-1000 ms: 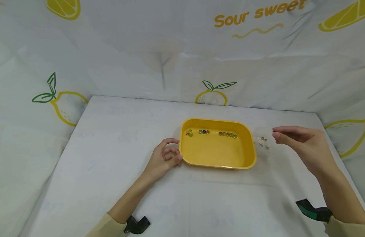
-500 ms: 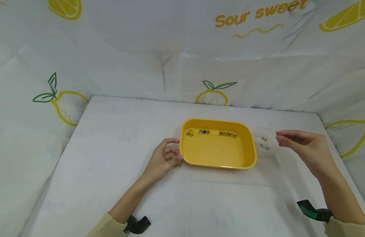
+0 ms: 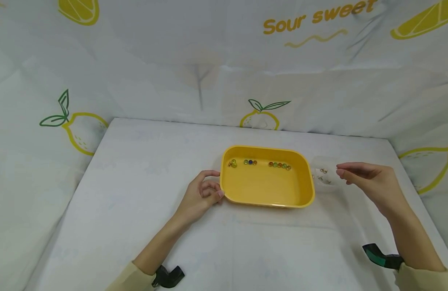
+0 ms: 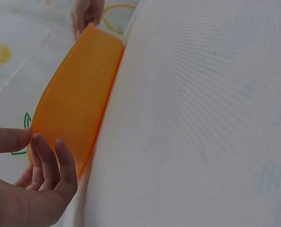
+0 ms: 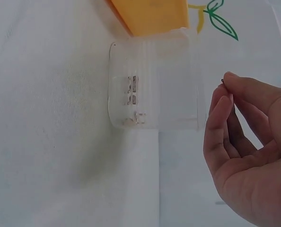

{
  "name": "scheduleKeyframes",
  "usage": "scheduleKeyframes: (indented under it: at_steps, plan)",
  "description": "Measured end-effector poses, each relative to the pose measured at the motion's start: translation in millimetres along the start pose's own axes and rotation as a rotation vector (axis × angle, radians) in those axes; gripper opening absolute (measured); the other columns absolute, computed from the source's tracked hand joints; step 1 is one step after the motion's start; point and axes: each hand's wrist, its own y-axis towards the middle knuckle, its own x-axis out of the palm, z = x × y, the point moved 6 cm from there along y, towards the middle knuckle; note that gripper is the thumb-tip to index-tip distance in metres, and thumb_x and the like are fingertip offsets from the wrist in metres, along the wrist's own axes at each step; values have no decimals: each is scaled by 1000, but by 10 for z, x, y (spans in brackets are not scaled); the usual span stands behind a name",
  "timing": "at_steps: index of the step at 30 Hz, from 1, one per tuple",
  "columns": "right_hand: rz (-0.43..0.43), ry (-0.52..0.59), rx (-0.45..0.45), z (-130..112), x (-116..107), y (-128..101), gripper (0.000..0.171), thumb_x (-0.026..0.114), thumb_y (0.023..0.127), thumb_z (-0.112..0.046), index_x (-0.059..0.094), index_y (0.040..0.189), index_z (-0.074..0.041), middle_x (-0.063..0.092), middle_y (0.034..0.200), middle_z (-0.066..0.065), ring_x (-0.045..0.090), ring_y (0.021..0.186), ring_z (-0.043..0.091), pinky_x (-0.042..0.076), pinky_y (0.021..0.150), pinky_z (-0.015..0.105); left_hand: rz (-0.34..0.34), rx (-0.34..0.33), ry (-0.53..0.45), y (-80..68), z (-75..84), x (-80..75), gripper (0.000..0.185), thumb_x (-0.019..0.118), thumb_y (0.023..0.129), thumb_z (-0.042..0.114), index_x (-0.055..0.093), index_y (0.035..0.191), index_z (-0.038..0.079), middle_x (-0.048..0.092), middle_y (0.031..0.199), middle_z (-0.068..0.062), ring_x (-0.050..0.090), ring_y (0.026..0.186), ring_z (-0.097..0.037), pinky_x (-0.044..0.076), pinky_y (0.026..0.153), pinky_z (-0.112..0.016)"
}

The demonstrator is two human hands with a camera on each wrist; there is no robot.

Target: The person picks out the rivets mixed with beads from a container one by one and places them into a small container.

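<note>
Two hands flank yellow tray (image 3: pixel 305 178) on white table (image 3: pixel 136 182), head view: left hand (image 3: pixel 200 196), fingers curled, touches tray's left end; right hand (image 3: pixel 369 184) beside clear cup (image 3: pixel 324 176) | left wrist: fingers (image 4: pixel 53 161) against tray wall (image 4: pixel 76 94), gripping nothing | right wrist: fingertips (image 5: pixel 225 92) pinch tiny dark piece (image 5: pixel 223 81) near cup (image 5: pixel 152 85).

place: tabletop recording booth | evidence: lemon-print cloth backdrop (image 3: pixel 209 60), cloth-covered table (image 3: pixel 136 182)

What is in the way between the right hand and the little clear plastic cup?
Nothing visible. The right hand hovers just beside the small clear plastic cup, apart from it, with only bare white tablecloth between them.
</note>
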Motion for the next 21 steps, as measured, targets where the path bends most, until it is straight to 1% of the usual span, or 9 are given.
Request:
scheduleKeyframes:
  at_steps: [4,10,16,21]
  plan:
    - [-3,-7,-5,17,-3,7,24,73,104,-14,76,126,-4,76,98,-32,68,84,1,55,74,10,0,-4,3,-1,0,4,56,73,97,2,51,148,8,70,97,-4,72,83,-28,60,81,-25]
    - [-18,5,23,31,6,21,26,75,103,-17,78,127,-6,76,99,-34,67,84,1,54,72,13,1,2,5,-2,-6,3,56,73,97,2,51,148,8,69,97,-4,72,83,-28,60,81,-25]
    - [-23,-6,43,40,19,15,28,75,103,-19,77,128,-5,75,99,-35,67,85,0,55,74,11,3,-3,12,-2,-13,2,56,73,97,2,51,148,8,69,97,-4,71,83,-27,59,80,-25]
    - [-26,6,52,48,19,15,28,75,104,-19,77,128,-6,77,99,-34,68,86,0,54,74,12,8,-6,15,-1,-12,1,56,73,97,2,51,147,8,69,96,-4,71,83,-27,59,80,-24]
